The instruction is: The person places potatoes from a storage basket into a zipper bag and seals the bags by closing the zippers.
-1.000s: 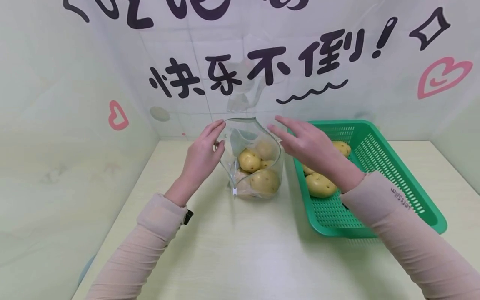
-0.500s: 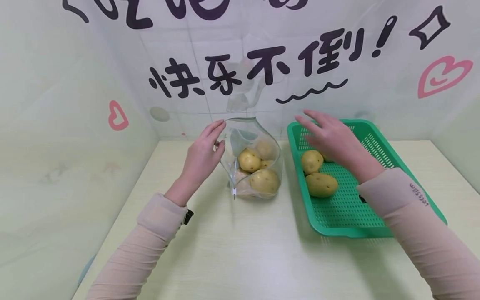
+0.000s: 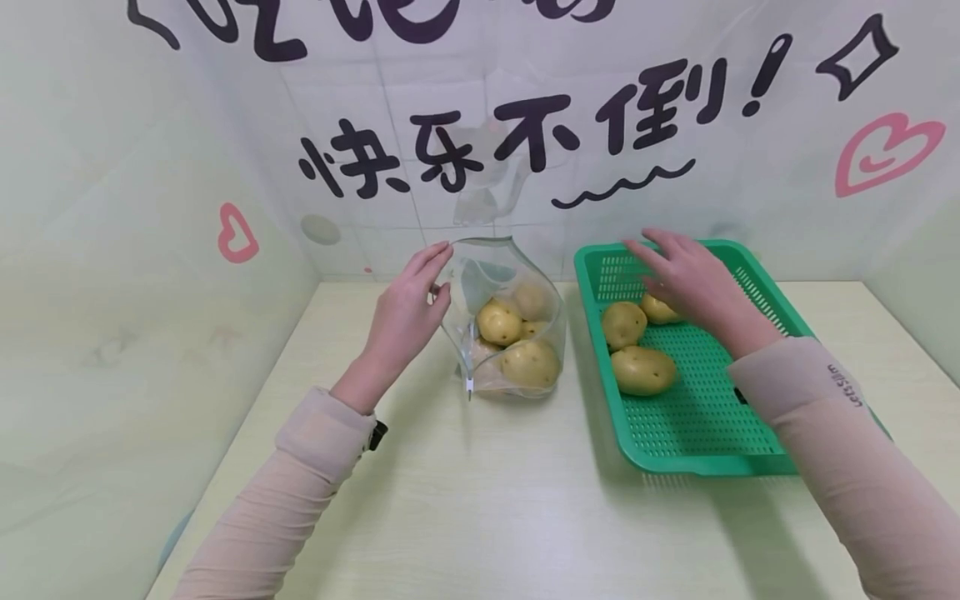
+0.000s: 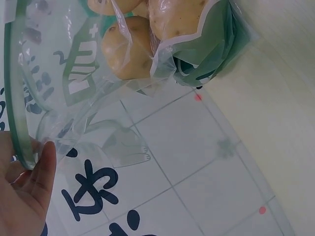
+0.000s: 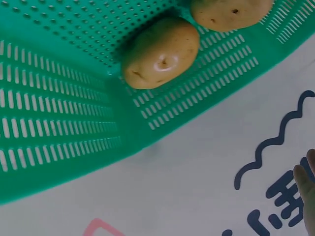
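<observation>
While the left hand [image 3: 405,307] pinches the clear plastic bag [image 3: 483,268] at ten o'clock — yellow oval potatoes [image 3: 499,322] inside — the empty right hand [image 3: 696,279] overhangs the green plastic basket [image 3: 705,465], three potatoes [image 3: 643,371] seemingly left.

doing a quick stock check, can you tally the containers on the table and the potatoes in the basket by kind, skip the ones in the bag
Green basket: 1
Clear bag: 1
Potatoes in view in the basket: 3
Total: 5
</observation>
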The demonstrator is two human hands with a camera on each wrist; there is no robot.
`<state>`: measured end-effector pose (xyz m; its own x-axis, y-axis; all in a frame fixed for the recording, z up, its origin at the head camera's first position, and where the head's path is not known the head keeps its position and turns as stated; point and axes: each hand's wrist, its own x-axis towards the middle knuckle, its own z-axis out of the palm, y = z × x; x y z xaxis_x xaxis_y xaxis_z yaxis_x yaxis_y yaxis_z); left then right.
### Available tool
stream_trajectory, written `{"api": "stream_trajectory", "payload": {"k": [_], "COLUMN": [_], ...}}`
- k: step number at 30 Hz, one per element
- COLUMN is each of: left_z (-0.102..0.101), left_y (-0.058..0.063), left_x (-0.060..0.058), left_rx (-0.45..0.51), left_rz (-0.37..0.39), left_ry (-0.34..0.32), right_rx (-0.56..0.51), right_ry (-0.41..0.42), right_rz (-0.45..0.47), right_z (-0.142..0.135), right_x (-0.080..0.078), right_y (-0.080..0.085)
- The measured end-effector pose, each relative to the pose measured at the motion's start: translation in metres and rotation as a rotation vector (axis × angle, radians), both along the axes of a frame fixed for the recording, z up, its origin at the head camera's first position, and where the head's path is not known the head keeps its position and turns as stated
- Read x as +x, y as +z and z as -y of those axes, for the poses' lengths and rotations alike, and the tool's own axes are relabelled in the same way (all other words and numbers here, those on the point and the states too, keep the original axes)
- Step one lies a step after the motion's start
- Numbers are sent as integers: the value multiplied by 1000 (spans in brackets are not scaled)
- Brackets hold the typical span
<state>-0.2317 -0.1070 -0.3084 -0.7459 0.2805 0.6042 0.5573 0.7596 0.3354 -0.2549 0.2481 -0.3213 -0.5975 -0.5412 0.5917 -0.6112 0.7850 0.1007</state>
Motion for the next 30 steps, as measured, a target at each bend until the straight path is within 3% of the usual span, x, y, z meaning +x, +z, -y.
{"api": "stream_trajectory", "payload": {"k": [10,30], "left_z": [-2,-2], "left_y": [0,1], "left_x": [1,1], "left_rx": [-9,-19], "left_rz": [-4,6], "left_ry": [-3,9], "right_rx": [-2,135], "right_ry": [-76,-215], "right_rz": [110,321], "right_z": [-17,-37], "right_x": [1,-3], "right_y": [-11,-25]}}
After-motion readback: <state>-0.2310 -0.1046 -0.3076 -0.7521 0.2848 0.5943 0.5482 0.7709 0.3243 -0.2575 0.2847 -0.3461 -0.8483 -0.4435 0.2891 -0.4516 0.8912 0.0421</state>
